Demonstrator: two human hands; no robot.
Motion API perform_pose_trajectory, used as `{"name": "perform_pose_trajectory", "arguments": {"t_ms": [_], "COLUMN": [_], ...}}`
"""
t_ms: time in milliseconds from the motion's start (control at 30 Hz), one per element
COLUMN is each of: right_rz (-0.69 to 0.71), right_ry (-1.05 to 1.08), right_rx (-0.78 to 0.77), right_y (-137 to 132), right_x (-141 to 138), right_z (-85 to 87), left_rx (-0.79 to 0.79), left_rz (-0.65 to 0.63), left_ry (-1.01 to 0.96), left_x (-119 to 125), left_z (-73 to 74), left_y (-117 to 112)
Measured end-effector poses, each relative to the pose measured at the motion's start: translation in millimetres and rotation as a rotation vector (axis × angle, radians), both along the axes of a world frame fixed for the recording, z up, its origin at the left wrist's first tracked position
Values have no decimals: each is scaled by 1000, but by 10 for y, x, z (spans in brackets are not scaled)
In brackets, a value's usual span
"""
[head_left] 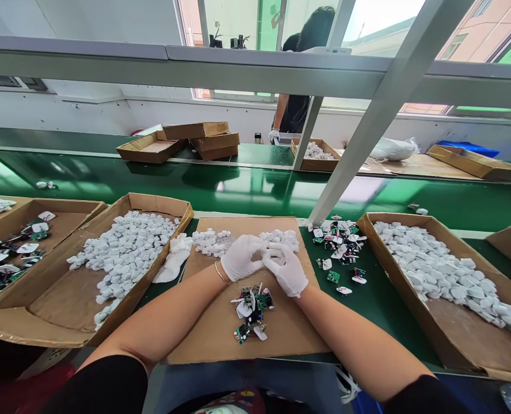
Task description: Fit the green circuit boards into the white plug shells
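My left hand (243,259) and my right hand (286,269), both in white gloves, meet at the fingertips above a cardboard sheet (208,328). Their fingers are closed in a pinch; whatever is between them is too small and covered to make out. Just below the hands lies a cluster of green circuit boards (253,310) with white pieces and wires attached. Behind my left hand sits a group of small white plastic pieces (211,242). Another group of white pieces (281,238) lies behind my right hand, partly hidden by it.
Cardboard trays of white pieces flank me, one tray (186,210) left and one tray (365,221) right. More circuit boards (342,244) lie right of the sheet. A white glove (173,259) rests by the left tray. A slanted metal post (368,126) rises ahead; a person (298,112) stands beyond.
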State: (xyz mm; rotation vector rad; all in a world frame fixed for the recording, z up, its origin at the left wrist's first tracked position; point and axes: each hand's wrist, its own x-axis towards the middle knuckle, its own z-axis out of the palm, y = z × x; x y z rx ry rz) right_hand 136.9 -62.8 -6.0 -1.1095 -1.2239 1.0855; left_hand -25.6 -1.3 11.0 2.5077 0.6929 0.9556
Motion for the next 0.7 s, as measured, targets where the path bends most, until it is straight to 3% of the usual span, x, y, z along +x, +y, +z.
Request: {"name": "perform_pose_trajectory", "arguments": {"t_ms": [100,267,400,533,700], "right_rz": [-80,-185,-165,-81,-75], "right_ry": [7,-61,2,244,287], "right_rx": [28,121,73,-77,-110], "right_y": [-4,32,70,83,126], "right_x": [35,182,183,161,268], "right_z": [-46,-129,-122,-99,-133], "left_rx": [-122,-551,-577,-626,-876], "left_rz": [18,-423,-556,-560,-390], "left_ry": [-84,160,238,228,26], "left_x": [-72,-101,-51,-107,-149], "left_z": [59,122,62,-5,-54], "left_y": [8,42,40,81,167]}}
